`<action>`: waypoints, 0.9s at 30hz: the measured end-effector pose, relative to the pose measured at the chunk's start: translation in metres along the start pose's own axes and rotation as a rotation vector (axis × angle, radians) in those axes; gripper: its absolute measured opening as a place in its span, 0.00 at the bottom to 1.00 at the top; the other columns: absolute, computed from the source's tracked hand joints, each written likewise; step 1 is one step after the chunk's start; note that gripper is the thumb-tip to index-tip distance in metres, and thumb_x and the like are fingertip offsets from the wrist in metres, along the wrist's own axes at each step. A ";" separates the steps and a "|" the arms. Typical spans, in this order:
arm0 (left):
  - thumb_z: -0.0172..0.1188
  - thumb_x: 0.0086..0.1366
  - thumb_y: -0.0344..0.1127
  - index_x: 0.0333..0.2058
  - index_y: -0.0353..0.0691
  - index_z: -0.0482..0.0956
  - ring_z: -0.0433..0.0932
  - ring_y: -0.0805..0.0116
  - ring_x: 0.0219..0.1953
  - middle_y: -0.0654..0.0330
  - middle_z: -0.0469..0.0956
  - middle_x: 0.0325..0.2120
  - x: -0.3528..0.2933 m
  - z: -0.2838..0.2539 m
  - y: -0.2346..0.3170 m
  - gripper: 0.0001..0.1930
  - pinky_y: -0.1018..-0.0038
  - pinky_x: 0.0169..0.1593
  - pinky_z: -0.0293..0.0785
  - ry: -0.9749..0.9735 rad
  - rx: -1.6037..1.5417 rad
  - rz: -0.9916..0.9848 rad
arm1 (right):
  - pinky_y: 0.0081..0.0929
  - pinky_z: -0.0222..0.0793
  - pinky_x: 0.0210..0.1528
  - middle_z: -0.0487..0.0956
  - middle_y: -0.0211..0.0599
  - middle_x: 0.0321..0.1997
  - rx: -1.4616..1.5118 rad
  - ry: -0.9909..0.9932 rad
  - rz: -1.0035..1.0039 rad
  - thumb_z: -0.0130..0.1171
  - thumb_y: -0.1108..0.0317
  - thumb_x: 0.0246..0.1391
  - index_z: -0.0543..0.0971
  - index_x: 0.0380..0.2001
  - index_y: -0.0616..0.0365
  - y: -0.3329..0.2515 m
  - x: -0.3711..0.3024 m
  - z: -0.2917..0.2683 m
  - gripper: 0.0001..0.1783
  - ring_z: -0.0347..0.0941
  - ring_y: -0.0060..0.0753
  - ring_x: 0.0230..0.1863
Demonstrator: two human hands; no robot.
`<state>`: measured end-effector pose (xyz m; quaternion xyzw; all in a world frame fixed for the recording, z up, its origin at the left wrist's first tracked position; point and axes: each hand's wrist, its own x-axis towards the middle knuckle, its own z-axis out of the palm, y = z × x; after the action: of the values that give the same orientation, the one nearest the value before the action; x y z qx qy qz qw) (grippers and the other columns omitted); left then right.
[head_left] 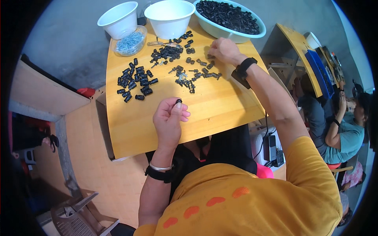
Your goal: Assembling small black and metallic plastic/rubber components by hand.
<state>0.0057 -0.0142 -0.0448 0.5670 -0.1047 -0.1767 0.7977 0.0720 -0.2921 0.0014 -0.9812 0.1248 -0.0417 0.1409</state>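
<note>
A small black part (179, 101) is pinched between the thumb and forefinger of the left hand (169, 116), above the nearer half of the wooden tabletop (230, 104); its remaining fingers are curled loosely. The right hand (225, 51) is held over the tabletop's far right portion, its fingers bent downward beside some loose black pieces; whether anything is gripped there cannot be told. Near the middle of the tabletop, small dark pins (185, 83) are scattered among a few silvery bits. A heap of black pieces (169, 53) is gathered farther back, and a group of black cylinders (144, 82) is spread across the tabletop's left half. At its far left corner, silvery pins (130, 41) are contained in a clear bowl (144, 33), with a white bowl (120, 26) placed behind. Another white bowl (170, 26) is stood at the middle of the tabletop's far edge, and a pale green basin (236, 38), filled with black parts (228, 16), is set at the far right corner. Beyond the tabletop's right side, a person in a green shirt (346, 137) is seated.
</note>
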 end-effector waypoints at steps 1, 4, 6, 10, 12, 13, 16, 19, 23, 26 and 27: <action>0.50 0.62 0.30 0.37 0.33 0.70 0.75 0.74 0.25 0.57 0.75 0.25 0.001 0.000 0.001 0.08 0.82 0.27 0.71 0.005 0.000 0.003 | 0.36 0.67 0.41 0.78 0.46 0.31 -0.037 -0.011 0.032 0.53 0.61 0.44 0.79 0.27 0.58 -0.002 0.003 0.003 0.13 0.73 0.47 0.35; 0.51 0.62 0.31 0.37 0.32 0.70 0.75 0.73 0.24 0.57 0.75 0.26 0.000 -0.001 0.002 0.08 0.82 0.28 0.71 -0.022 -0.061 -0.004 | 0.36 0.66 0.42 0.78 0.47 0.30 -0.096 -0.034 0.058 0.52 0.62 0.44 0.78 0.25 0.59 -0.007 0.005 0.012 0.12 0.73 0.46 0.36; 0.51 0.62 0.31 0.37 0.32 0.70 0.75 0.73 0.24 0.56 0.75 0.26 -0.001 0.000 0.003 0.08 0.81 0.28 0.72 -0.037 -0.089 0.005 | 0.36 0.65 0.42 0.77 0.47 0.30 -0.131 -0.025 0.053 0.52 0.62 0.44 0.78 0.24 0.60 -0.010 0.004 0.013 0.12 0.73 0.46 0.35; 0.50 0.62 0.31 0.37 0.32 0.70 0.75 0.73 0.24 0.56 0.75 0.26 -0.002 -0.002 0.001 0.08 0.81 0.28 0.72 -0.033 -0.058 0.025 | 0.37 0.65 0.41 0.77 0.48 0.30 -0.203 0.008 -0.016 0.51 0.63 0.43 0.78 0.25 0.60 -0.009 0.002 0.016 0.12 0.73 0.47 0.35; 0.50 0.62 0.31 0.37 0.32 0.70 0.75 0.73 0.24 0.56 0.75 0.26 -0.002 -0.003 0.001 0.08 0.82 0.27 0.71 -0.033 -0.071 0.026 | 0.37 0.65 0.41 0.77 0.48 0.30 -0.180 0.030 -0.032 0.51 0.63 0.43 0.77 0.26 0.60 -0.004 0.003 0.019 0.12 0.73 0.48 0.35; 0.50 0.62 0.31 0.37 0.32 0.70 0.75 0.73 0.24 0.56 0.75 0.26 -0.002 -0.003 0.002 0.08 0.82 0.27 0.71 -0.033 -0.069 0.029 | 0.36 0.66 0.39 0.77 0.48 0.28 -0.125 0.081 -0.071 0.52 0.64 0.44 0.77 0.26 0.60 0.001 0.003 0.019 0.11 0.73 0.46 0.33; 0.50 0.62 0.31 0.38 0.32 0.70 0.75 0.73 0.23 0.56 0.75 0.26 0.000 -0.002 0.007 0.08 0.82 0.26 0.71 0.033 -0.064 -0.070 | 0.31 0.67 0.34 0.77 0.43 0.24 0.173 0.135 -0.120 0.54 0.67 0.45 0.76 0.25 0.61 -0.011 -0.013 0.004 0.08 0.73 0.36 0.29; 0.50 0.63 0.31 0.39 0.32 0.70 0.77 0.71 0.23 0.55 0.76 0.26 -0.006 0.002 0.016 0.09 0.81 0.25 0.72 -0.017 -0.169 -0.123 | 0.21 0.66 0.30 0.76 0.34 0.23 0.626 0.056 -0.132 0.56 0.70 0.46 0.76 0.25 0.61 -0.045 -0.061 -0.018 0.05 0.70 0.22 0.26; 0.50 0.63 0.31 0.40 0.31 0.70 0.77 0.71 0.24 0.55 0.76 0.26 -0.013 0.018 0.029 0.10 0.82 0.25 0.72 -0.036 -0.172 -0.156 | 0.15 0.65 0.31 0.75 0.26 0.23 1.070 -0.024 -0.236 0.57 0.74 0.49 0.76 0.26 0.62 -0.086 -0.119 -0.012 0.02 0.68 0.14 0.27; 0.50 0.63 0.32 0.40 0.30 0.70 0.78 0.70 0.24 0.55 0.76 0.26 -0.019 0.022 0.032 0.11 0.82 0.25 0.73 -0.054 -0.186 -0.175 | 0.14 0.66 0.32 0.74 0.26 0.24 1.143 0.020 -0.236 0.57 0.73 0.49 0.75 0.27 0.63 -0.098 -0.137 -0.002 0.04 0.68 0.14 0.28; 0.50 0.62 0.31 0.40 0.30 0.70 0.77 0.70 0.23 0.54 0.76 0.26 -0.020 0.023 0.034 0.11 0.82 0.25 0.73 -0.043 -0.207 -0.188 | 0.14 0.66 0.32 0.74 0.26 0.24 1.146 0.018 -0.235 0.57 0.73 0.49 0.75 0.27 0.63 -0.099 -0.141 0.002 0.04 0.68 0.14 0.28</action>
<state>-0.0160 -0.0161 -0.0049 0.4851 -0.0494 -0.2728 0.8293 -0.0411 -0.1635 0.0210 -0.7555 -0.0263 -0.1263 0.6423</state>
